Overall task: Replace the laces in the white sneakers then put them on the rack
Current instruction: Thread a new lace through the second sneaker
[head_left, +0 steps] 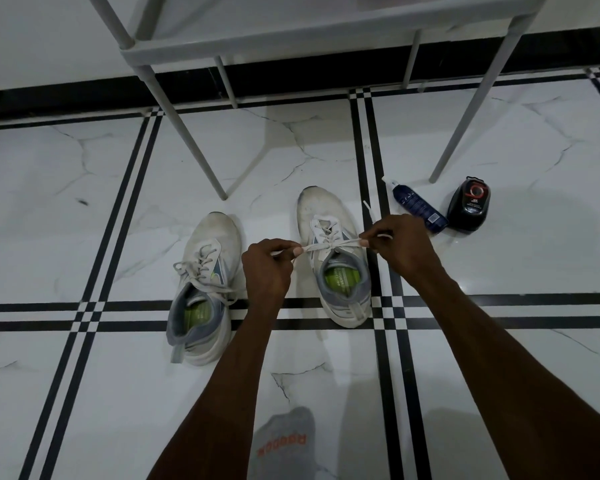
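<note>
A grey sock (286,441) sits nearest. Beyond it, left hand (267,265) and right hand (400,245) each pinch a lace (329,245) end over the right sneaker (336,258); uneven pulling could leave a loose knot.

The floor (84,188) was glossy white marble-look tile veined in thin grey, crossed by bands of black and white stripes that met in small checkered squares. Along the far edge ran a black skirting band (66,98) beneath a plain white wall (42,36). A pale grey frame (291,36) on thin tubular legs stood against that wall, its legs throwing soft shadows on the tiles. The light was dim and cool, with faint reflections on the floor.
</note>
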Tool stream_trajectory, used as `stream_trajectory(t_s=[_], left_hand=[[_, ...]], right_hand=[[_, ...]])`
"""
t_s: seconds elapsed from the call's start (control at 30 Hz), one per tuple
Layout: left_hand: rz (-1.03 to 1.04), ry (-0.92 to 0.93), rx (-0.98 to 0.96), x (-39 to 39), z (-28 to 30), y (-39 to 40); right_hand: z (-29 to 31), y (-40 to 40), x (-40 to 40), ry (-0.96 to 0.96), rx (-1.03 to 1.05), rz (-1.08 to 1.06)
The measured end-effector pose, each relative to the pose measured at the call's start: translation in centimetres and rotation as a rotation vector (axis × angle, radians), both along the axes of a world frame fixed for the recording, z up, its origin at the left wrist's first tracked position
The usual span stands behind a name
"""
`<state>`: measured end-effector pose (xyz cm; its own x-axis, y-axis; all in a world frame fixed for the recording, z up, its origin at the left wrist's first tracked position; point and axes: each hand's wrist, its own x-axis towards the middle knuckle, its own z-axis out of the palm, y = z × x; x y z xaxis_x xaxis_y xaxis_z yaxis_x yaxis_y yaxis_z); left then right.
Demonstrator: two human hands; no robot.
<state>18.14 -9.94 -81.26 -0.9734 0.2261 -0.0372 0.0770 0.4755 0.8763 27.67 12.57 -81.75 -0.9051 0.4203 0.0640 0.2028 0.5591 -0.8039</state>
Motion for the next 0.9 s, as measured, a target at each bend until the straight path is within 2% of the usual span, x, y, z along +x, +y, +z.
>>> stream_trajectory(t_s=[0.37,0.53,0.63,0.77,0.9], left_hand=[[0.025,-0.038,0.027,0.3,-0.2,0.2],[-0.055,-0.133,0.120,0.2,-0.9,-0.2],[-0.133,-0.153,0.134,0.5,-1.1,0.1],[-0.196,-0.181,0.197,1.1,-0.5,0.9],[-0.157,-0.117,0.163,1.3,-0.9,1.4]], right_hand=[[-0.6,-0.2,0.3,-0.002,-0.027,-0.037],[-0.3,-0.1,0.2,-0.068,-0.238,-0.055],[-0.1,0.2,0.1,-0.130,-0.326,0.001],[1.3,0.1,0.4,-0.180,-0.545,0.044],[1.7,-0.2,0.3,-0.195,-0.459,0.067]])
